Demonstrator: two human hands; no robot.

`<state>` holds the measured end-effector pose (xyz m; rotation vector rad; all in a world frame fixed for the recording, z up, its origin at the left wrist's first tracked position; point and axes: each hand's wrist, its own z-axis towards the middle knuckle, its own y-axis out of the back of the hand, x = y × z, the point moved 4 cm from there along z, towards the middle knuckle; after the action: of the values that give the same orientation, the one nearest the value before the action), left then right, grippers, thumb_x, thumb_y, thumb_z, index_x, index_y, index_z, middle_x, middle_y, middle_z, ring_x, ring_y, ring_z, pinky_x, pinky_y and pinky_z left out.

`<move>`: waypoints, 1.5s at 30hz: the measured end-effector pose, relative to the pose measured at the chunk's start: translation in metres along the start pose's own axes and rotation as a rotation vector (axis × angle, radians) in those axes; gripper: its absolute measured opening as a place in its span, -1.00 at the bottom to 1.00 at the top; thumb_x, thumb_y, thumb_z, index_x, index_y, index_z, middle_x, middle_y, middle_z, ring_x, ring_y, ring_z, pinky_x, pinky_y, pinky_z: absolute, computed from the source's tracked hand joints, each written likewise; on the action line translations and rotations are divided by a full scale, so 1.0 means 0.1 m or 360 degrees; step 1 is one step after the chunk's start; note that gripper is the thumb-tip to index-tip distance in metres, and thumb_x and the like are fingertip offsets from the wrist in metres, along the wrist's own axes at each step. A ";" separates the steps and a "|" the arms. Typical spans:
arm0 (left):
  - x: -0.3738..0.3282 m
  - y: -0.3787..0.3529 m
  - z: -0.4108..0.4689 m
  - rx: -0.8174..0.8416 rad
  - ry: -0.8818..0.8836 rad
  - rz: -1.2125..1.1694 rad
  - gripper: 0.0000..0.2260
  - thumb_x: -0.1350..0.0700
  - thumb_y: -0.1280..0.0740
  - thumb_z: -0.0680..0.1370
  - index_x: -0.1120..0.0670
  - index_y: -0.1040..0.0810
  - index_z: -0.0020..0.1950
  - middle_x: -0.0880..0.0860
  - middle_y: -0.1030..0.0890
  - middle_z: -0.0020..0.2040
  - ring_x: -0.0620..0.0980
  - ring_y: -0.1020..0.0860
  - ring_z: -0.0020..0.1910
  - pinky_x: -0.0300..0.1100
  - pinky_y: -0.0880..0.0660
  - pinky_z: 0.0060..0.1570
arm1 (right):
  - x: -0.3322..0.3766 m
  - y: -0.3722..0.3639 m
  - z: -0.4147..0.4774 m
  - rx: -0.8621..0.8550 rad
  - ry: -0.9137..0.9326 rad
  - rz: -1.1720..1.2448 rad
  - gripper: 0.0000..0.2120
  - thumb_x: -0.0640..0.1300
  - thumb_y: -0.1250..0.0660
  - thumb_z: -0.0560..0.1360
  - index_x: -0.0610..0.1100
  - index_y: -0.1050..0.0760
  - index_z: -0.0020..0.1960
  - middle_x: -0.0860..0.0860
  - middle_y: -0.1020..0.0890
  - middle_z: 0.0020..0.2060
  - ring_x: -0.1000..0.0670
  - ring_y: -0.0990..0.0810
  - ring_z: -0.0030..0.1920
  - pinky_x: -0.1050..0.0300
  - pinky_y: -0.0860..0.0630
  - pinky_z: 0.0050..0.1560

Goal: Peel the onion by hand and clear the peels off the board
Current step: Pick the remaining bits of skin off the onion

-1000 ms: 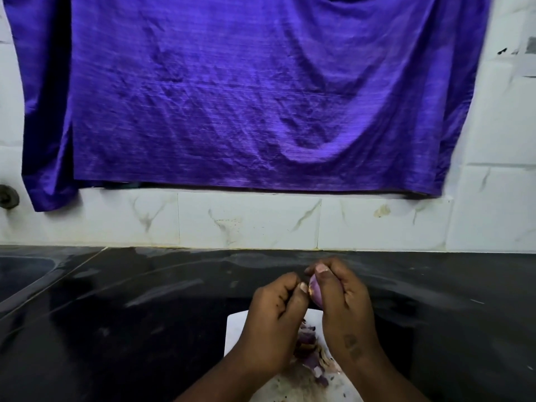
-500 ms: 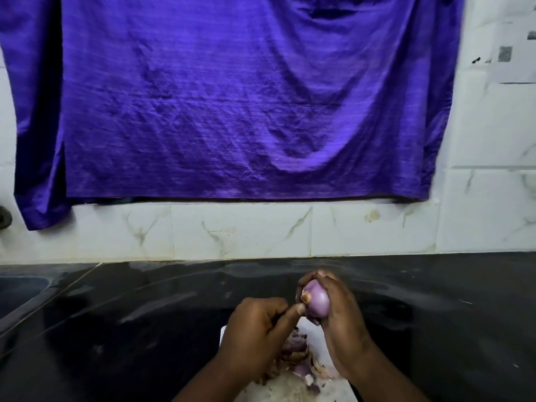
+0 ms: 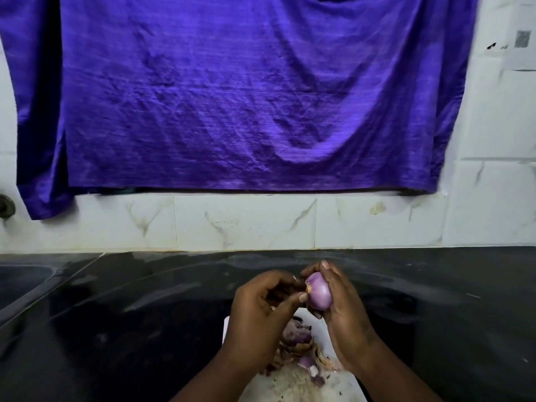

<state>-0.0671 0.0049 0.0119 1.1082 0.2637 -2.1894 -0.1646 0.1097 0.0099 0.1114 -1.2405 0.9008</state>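
A purple cloth (image 3: pixel 246 97) hangs on the tiled wall behind the dark worktop (image 3: pixel 116 329). A white board (image 3: pixel 345 385) lies at its near edge. Above the board, the right hand (image 3: pixel 345 311) has its grip curled round the onion (image 3: pixel 319 291), which is lifted clear of the board. The left hand (image 3: pixel 258 309) pinches the onion's yellowish tip. Loose peels (image 3: pixel 298 343) lie heaped on the board beneath.

Held a purple onion (image 3: pixel 319 291) above the white board (image 3: pixel 314 326) in the right hand (image 3: pixel 345 320). Pinched its end with the left hand (image 3: pixel 261 311). Worked over peels (image 3: pixel 295 340) heaped on the board, dark table (image 3: pixel 145 329) beneath it, purple cloth (image 3: pixel 246 97) beyond.
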 end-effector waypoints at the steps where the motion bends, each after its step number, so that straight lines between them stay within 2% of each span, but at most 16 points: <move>1: 0.01 0.00 0.00 -0.0020 0.0036 -0.0057 -0.80 0.30 -0.52 0.52 -0.02 -0.74 -0.06 0.03 -0.76 -0.10 0.02 -0.75 -0.08 -0.20 -0.64 -0.08 | 0.00 0.00 0.00 0.0008 0.0014 -0.0009 -0.56 0.07 -0.26 0.50 -0.35 -0.54 -0.04 -0.12 -0.59 -0.34 0.08 -0.58 -0.41 0.25 -0.50 -0.43; 7: 0.13 -0.02 0.00 -0.0086 0.0413 -0.0382 -0.87 0.30 -0.44 0.58 0.10 -0.71 -0.10 0.12 -0.74 -0.15 0.03 -0.72 -0.17 -0.21 -0.62 -0.17 | -0.01 -0.01 0.01 0.0040 0.0078 -0.0141 -0.57 0.06 -0.24 0.53 -0.35 -0.53 -0.03 -0.08 -0.60 -0.35 0.10 -0.57 -0.40 0.27 -0.49 -0.42; 10: 0.19 -0.06 -0.03 -0.0055 0.0653 -0.0611 -0.85 0.30 -0.42 0.59 0.11 -0.70 -0.13 0.12 -0.72 -0.18 -0.01 -0.69 -0.20 -0.19 -0.61 -0.20 | -0.01 0.00 0.00 0.0060 0.0109 -0.0235 -0.72 -0.13 -0.20 0.64 -0.31 -0.54 -0.07 -0.08 -0.62 -0.31 0.07 -0.60 -0.35 0.27 -0.51 -0.39; 13: 0.21 -0.08 -0.04 -0.0019 0.0779 -0.0687 -0.84 0.32 -0.42 0.59 0.11 -0.70 -0.13 0.10 -0.71 -0.17 -0.03 -0.67 -0.20 -0.18 -0.60 -0.21 | 0.01 0.00 -0.01 0.0055 0.0117 -0.0268 -0.73 -0.27 -0.14 0.67 -0.28 -0.54 -0.11 -0.07 -0.61 -0.30 0.09 -0.60 -0.33 0.28 -0.51 -0.38; 16: 0.15 -0.05 -0.01 0.0041 0.0656 -0.0601 -0.99 0.32 -0.43 0.58 0.26 -0.65 -0.02 0.14 -0.70 -0.14 -0.02 -0.68 -0.17 -0.14 -0.62 -0.16 | 0.02 0.00 0.00 0.0005 0.0134 -0.0275 -0.75 -0.18 -0.23 0.63 -0.25 -0.56 -0.15 -0.10 -0.59 -0.31 0.02 -0.55 -0.31 0.18 -0.49 -0.33; 19: 0.07 -0.03 0.01 0.0127 0.0490 -0.0449 -0.92 0.32 -0.45 0.56 0.33 -0.61 0.00 0.11 -0.69 -0.18 -0.06 -0.67 -0.19 -0.15 -0.62 -0.16 | 0.04 0.02 0.01 -0.0025 0.0107 -0.0310 -0.73 -0.01 -0.23 0.49 -0.18 -0.58 -0.18 -0.12 -0.58 -0.29 -0.08 -0.54 -0.23 0.00 -0.48 -0.19; 21: 0.03 -0.02 0.01 0.0173 0.0425 -0.0359 -0.92 0.30 -0.46 0.57 0.31 -0.62 -0.01 0.06 -0.68 -0.20 -0.11 -0.65 -0.22 -0.20 -0.61 -0.19 | 0.03 0.02 0.01 -0.0014 0.0111 -0.0333 -0.73 0.01 -0.22 0.48 -0.17 -0.58 -0.17 -0.10 -0.58 -0.31 -0.08 -0.55 -0.24 -0.01 -0.51 -0.21; 24: 0.02 -0.01 0.02 0.0231 0.0370 -0.0272 -0.94 0.26 -0.45 0.59 0.26 -0.63 -0.02 0.02 -0.66 -0.20 -0.12 -0.63 -0.21 -0.21 -0.59 -0.17 | 0.02 0.04 0.01 0.0026 0.0151 -0.0339 -0.73 -0.04 -0.22 0.56 -0.21 -0.56 -0.13 -0.12 -0.57 -0.29 -0.05 -0.57 -0.25 0.07 -0.55 -0.25; 27: 0.00 0.00 0.03 0.0330 0.0267 -0.0185 -0.95 0.23 -0.41 0.62 0.18 -0.63 -0.04 0.02 -0.65 -0.15 -0.08 -0.60 -0.14 -0.20 -0.56 -0.10 | 0.01 0.04 0.00 -0.0005 0.0156 -0.0342 -0.75 -0.22 -0.19 0.67 -0.31 -0.53 -0.10 -0.16 -0.57 -0.28 -0.03 -0.58 -0.25 0.16 -0.56 -0.30; 31: 0.00 -0.01 0.03 0.0367 0.0224 -0.0185 -0.93 0.28 -0.38 0.64 0.19 -0.65 -0.02 0.02 -0.68 -0.13 -0.07 -0.63 -0.11 -0.18 -0.56 -0.06 | 0.03 0.02 -0.01 -0.0084 0.0204 -0.0343 -0.75 -0.25 -0.22 0.65 -0.33 -0.52 -0.15 -0.08 -0.57 -0.35 0.04 -0.55 -0.34 0.25 -0.51 -0.36; 35: 0.00 -0.02 0.04 0.0310 0.0238 -0.0225 -0.92 0.28 -0.40 0.62 0.19 -0.66 -0.05 0.12 -0.67 -0.15 -0.03 -0.60 -0.14 -0.16 -0.55 -0.11 | 0.05 -0.02 -0.01 -0.0107 0.0227 -0.0373 -0.74 -0.36 -0.14 0.67 -0.40 -0.48 -0.15 -0.01 -0.57 -0.41 0.10 -0.57 -0.39 0.32 -0.52 -0.42; 37: 0.00 -0.03 0.03 0.0281 0.0274 -0.0266 -0.89 0.29 -0.40 0.62 0.16 -0.66 -0.08 0.10 -0.66 -0.18 -0.03 -0.59 -0.18 -0.15 -0.54 -0.14 | 0.05 -0.03 0.00 -0.0126 0.0292 -0.0423 -0.72 -0.33 -0.16 0.68 -0.35 -0.50 -0.17 0.04 -0.58 -0.42 0.15 -0.57 -0.40 0.35 -0.53 -0.42; 41: -0.01 -0.03 0.04 0.0221 0.0308 -0.0356 -0.94 0.33 -0.41 0.60 0.24 -0.65 -0.06 0.09 -0.65 -0.19 -0.07 -0.58 -0.25 -0.18 -0.53 -0.21 | 0.04 -0.04 0.02 -0.0135 0.0443 -0.0674 -0.73 -0.06 -0.21 0.60 -0.07 -0.55 -0.22 0.08 -0.58 -0.37 0.15 -0.54 -0.33 0.33 -0.49 -0.31; 43: -0.01 -0.03 0.04 0.0180 0.0304 -0.0355 -0.97 0.34 -0.41 0.60 0.30 -0.63 -0.04 0.11 -0.66 -0.19 -0.09 -0.58 -0.26 -0.19 -0.53 -0.21 | 0.04 -0.04 0.05 -0.0138 0.0448 -0.0752 -0.74 -0.01 -0.21 0.59 -0.06 -0.55 -0.21 0.09 -0.57 -0.36 0.15 -0.52 -0.32 0.31 -0.47 -0.30; 45: 0.02 -0.03 0.03 0.0129 0.0307 -0.0340 -0.98 0.34 -0.42 0.59 0.30 -0.63 -0.02 0.08 -0.67 -0.19 -0.10 -0.60 -0.25 -0.21 -0.54 -0.20 | 0.03 -0.02 0.06 -0.0133 0.0354 -0.0652 -0.74 0.01 -0.22 0.56 -0.08 -0.57 -0.19 0.07 -0.59 -0.35 0.11 -0.55 -0.30 0.28 -0.51 -0.28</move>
<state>-0.0716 0.0052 0.0117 1.3954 0.3971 -2.2968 -0.1682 0.1064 0.0154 0.1861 -0.9973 0.4904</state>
